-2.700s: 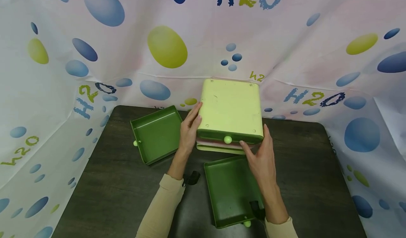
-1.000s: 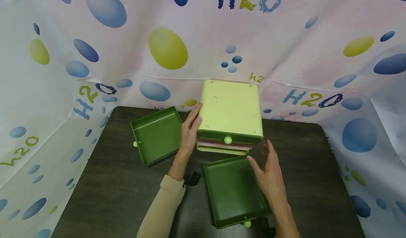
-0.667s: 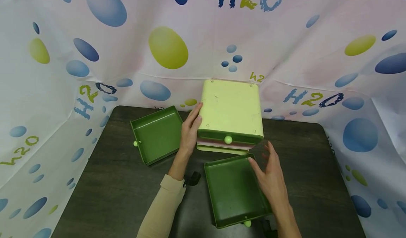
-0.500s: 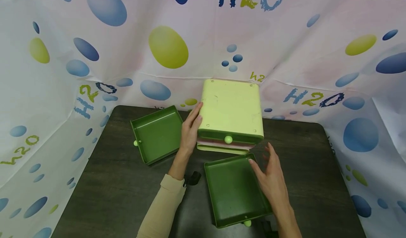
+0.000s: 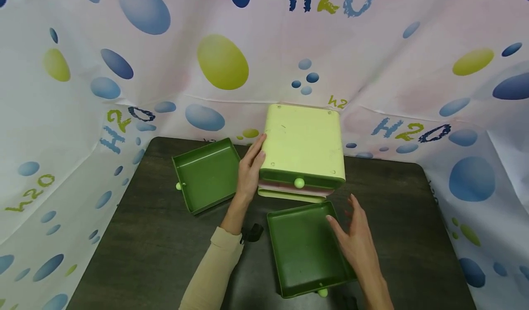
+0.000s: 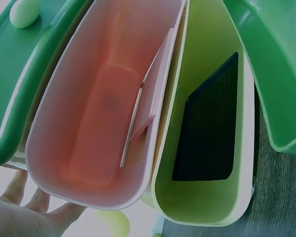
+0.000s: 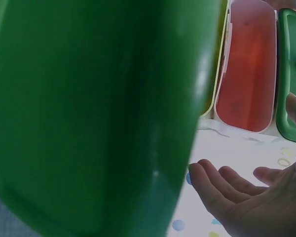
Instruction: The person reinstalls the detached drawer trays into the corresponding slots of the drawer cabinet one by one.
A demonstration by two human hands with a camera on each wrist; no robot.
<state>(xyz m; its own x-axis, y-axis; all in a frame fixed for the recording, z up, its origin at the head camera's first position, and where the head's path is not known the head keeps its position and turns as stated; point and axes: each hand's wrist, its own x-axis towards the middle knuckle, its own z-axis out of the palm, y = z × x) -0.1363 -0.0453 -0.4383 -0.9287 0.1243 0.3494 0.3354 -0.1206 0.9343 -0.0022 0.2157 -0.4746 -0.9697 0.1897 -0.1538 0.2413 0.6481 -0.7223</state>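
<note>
The pale yellow-green drawer unit (image 5: 303, 140) stands on the dark table (image 5: 157, 255) near the middle of its far edge, its topmost level faced by a green drawer front (image 5: 281, 176) with a round light green knob (image 5: 299, 183). Under that, the pink middle compartment (image 6: 96, 123) and the yellow-green bottom compartment (image 6: 212, 197) show their insides; the bottom one has a dark patch (image 6: 209, 123) within, and what it is cannot be told. Taking the unit as the centre of a clock in the head view, the left hand (image 5: 249, 171) is between eight and nine o'clock, its fingers extended and laid along the unit's side without gripping it. At five o'clock the right hand (image 5: 358, 248) has its thumb and loosely bent fingers spread apart, with nothing held; whether it touches the near green drawer (image 5: 306, 250) beside it is hard to tell. That drawer lies at six o'clock, just in front of the unit, its own knob toward the person. Near nine o'clock lies the second green drawer (image 5: 211, 177), turned askew, its knob facing left. A black device (image 5: 253, 232) sits at the left wrist, next to a cream sleeve (image 5: 211, 271). Past the table, at twelve o'clock, hangs a pale backdrop (image 5: 264, 20) printed with blue and yellow-green ovals and "H2O" lettering.
</note>
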